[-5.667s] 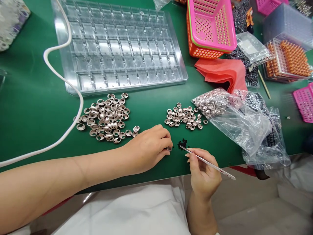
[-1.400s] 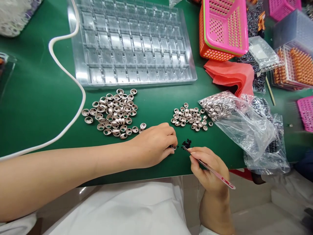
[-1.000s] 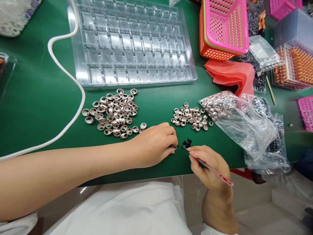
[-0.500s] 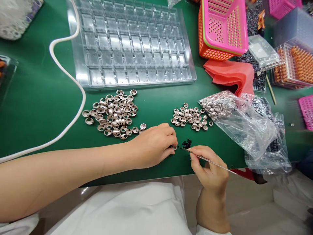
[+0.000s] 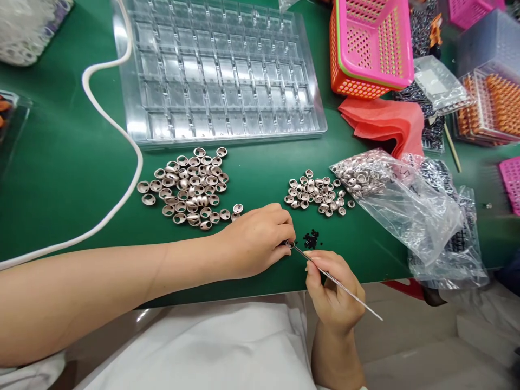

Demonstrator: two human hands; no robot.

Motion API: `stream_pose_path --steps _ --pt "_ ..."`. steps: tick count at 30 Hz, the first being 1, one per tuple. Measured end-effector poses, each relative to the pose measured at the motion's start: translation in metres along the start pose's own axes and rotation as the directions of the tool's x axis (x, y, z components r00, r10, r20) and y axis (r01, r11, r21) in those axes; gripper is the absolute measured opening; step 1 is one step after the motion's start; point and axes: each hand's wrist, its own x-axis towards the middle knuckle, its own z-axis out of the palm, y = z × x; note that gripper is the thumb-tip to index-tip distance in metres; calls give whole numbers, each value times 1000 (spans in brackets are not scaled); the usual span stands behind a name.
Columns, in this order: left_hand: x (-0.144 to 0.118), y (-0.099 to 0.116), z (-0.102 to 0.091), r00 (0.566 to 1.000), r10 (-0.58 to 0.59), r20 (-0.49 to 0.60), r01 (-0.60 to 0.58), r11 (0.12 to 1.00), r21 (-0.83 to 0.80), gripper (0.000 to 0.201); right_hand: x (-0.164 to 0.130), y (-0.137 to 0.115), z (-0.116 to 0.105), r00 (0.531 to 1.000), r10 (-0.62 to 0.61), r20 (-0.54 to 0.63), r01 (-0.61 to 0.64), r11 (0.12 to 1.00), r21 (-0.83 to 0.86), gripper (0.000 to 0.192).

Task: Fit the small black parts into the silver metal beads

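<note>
Left hand (image 5: 254,241) pinches a metal cap (image 5: 289,244) — right hand (image 5: 331,290) holds tweezers (image 5: 337,281) to it.

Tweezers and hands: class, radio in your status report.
Left hand pinching small metal cup on the mat. Right hand holding tweezers, tips at cup. Black bits alongside; nothing between.

The desk (image 5: 57,162) has a matt green, smooth covering. The tray (image 5: 219,70) at its far edge is clear, glossy moulded plastic. The small cups (image 5: 187,187) lying loose in two heaps are metal with a pale, satin pinkish sheen. The tweezers (image 5: 337,281) in the right hand (image 5: 333,295) are thin, bright metal. The bags (image 5: 406,206) toward the right edge are thin, crinkled, shiny clear plastic. The baskets (image 5: 369,49) are perforated pink and orange plastic. The hose (image 5: 117,135) is smooth white plastic or rubber.
</note>
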Motion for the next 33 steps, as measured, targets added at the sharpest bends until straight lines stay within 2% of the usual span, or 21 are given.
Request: stream_pose_path --steps 4,25,33 --pt "-1 -1 2 1000 9 -27 -9 1000 3 7 0 1 0 999 -46 18 47 997 -65 36" --pt "-2 -3 8 989 85 -119 -79 995 53 6 -2 2 3 998 -55 15 56 991 -120 31" --pt "-2 -1 5 994 72 -88 -68 997 44 8 1 2 2 987 -156 39 160 974 -161 36"
